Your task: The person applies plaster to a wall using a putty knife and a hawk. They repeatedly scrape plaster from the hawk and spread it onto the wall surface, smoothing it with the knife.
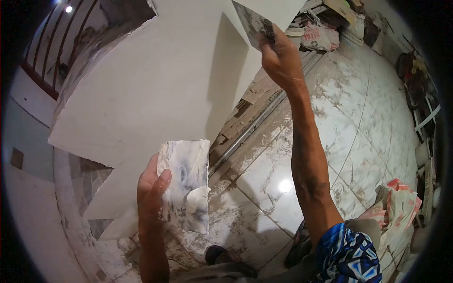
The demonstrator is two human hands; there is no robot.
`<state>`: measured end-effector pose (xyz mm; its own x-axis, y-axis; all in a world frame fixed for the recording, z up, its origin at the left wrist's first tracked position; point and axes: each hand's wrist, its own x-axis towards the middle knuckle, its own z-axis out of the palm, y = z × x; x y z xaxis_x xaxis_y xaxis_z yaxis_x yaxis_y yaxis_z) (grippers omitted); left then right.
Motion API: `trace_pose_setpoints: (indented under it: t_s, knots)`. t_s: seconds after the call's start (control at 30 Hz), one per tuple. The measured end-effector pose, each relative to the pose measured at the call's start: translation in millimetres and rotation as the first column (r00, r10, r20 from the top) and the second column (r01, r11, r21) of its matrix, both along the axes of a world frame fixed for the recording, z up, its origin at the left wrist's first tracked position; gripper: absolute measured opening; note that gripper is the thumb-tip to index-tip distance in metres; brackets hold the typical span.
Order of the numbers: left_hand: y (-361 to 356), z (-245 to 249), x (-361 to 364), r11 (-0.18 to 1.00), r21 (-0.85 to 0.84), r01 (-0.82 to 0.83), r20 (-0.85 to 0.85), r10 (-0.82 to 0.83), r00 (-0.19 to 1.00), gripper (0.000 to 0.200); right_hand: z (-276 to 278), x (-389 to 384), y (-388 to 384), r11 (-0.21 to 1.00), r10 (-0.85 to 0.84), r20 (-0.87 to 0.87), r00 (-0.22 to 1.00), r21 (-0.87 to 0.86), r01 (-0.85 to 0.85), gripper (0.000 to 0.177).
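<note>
My left hand [153, 188] grips the left edge of a rectangular board [184, 174] smeared with white paste, its thumb on the face. A thick lump of white paste [197, 199] sits low on the board's right side. At the upper right, my right hand [281, 54] is closed around a flat metal trowel blade [252, 23], which is tilted with its edge near the large white panel [141, 85]. The blade throws a dark shadow on that panel. My right fingers are partly hidden behind the tool.
Tiled floor [349, 118] smeared with dust spreads to the right. A metal bar [255, 127] and wood scraps lie beside the panel. Bags [321, 37] are piled at the top, and a crumpled sack [396, 207] lies at lower right. Metal bars [59, 42] show at upper left.
</note>
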<state>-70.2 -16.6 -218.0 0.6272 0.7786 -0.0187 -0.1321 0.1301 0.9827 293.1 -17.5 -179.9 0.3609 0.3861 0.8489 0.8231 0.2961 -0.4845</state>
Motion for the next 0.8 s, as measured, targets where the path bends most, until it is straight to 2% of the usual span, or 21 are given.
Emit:
trace_pose_setpoints:
  t_s: [0.13, 0.17, 0.23, 0.27, 0.3, 0.4, 0.43, 0.5, 0.57, 0.6, 0.63, 0.7, 0.8]
  knots:
    - [-2.2, 5.3, 2.9, 0.999, 0.022, -0.046, -0.047, 0.047, 0.998, 0.059, 11.7, -4.1, -17.5, 0.983, -0.059, -0.131, 0.99, -0.182, 0.034, 0.024]
    - [-2.0, 4.6, 3.7, 0.997, 0.032, -0.069, -0.068, 0.071, 0.995, 0.058, 7.2, -0.6, -19.7, 0.992, 0.039, -0.143, 0.989, -0.112, -0.055, 0.024]
    - [0.9, 3.0, 5.6, 0.991, 0.053, -0.119, -0.126, 0.125, 0.984, 0.054, 5.1, -11.5, -32.9, 0.955, 0.279, -0.378, 0.883, 0.018, -0.295, 0.022]
    - [3.8, 1.9, 6.8, 0.987, 0.063, -0.148, -0.163, 0.157, 0.974, 0.052, 2.6, -19.5, -39.1, 0.911, 0.396, -0.476, 0.785, 0.101, -0.399, 0.021]
    - [6.1, 1.2, 7.9, 0.981, 0.071, -0.179, -0.199, 0.19, 0.961, 0.05, -1.2, -25.6, -41.4, 0.814, 0.565, -0.529, 0.633, 0.231, -0.533, 0.022]
    - [9.7, 0.2, 14.2, 0.973, -0.129, -0.19, 0.001, 0.192, 0.981, 0.047, -5.0, -55.5, -61.1, 0.716, 0.651, -0.55, 0.524, 0.214, -0.665, 0.026]
    - [8.0, 2.1, 16.9, 0.968, -0.158, -0.195, 0.007, 0.198, 0.98, 0.046, -13.2, -57.7, -65.8, 0.75, 0.585, -0.589, 0.558, 0.13, -0.648, 0.031]
    - [2.4, 10.2, 19.9, 0.954, -0.216, -0.209, 0.014, 0.217, 0.976, 0.046, -17.9, -75.3, -85.3, 0.814, 0.497, -0.457, 0.738, -0.049, -0.579, 0.031]
    - [2.6, 10.4, 21.4, 0.962, -0.231, -0.145, 0.088, 0.169, 0.982, 0.045, -19.9, -88.6, -82.2, 0.811, 0.563, -0.151, 0.813, -0.091, -0.578, 0.034]
    - [1.0, 11.2, 23.4, 0.968, -0.228, -0.106, 0.131, 0.138, 0.982, 0.045, -21.0, -95.2, -80.4, 0.812, 0.579, 0.004, 0.815, -0.092, -0.576, 0.037]
    - [-5.8, 15.5, 26.6, 0.973, -0.173, -0.155, 0.183, 0.186, 0.965, 0.045, -16.8, -107.1, -79.1, 0.819, 0.573, 0.133, 0.809, -0.125, -0.56, 0.041]
    - [-4.6, 10.1, 21.8, 0.981, -0.164, -0.1, 0.231, 0.137, 0.963, 0.046, -18.9, -126.1, -76.3, 0.832, 0.553, 0.311, 0.773, -0.158, -0.532, 0.049]
    - [2.8, 17.1, 17.0, 0.973, -0.229, -0.012, 0.241, 0.068, 0.968, 0.047, -40.6, -136.5, -72.0, 0.839, 0.538, 0.448, 0.714, -0.198, -0.507, 0.049]
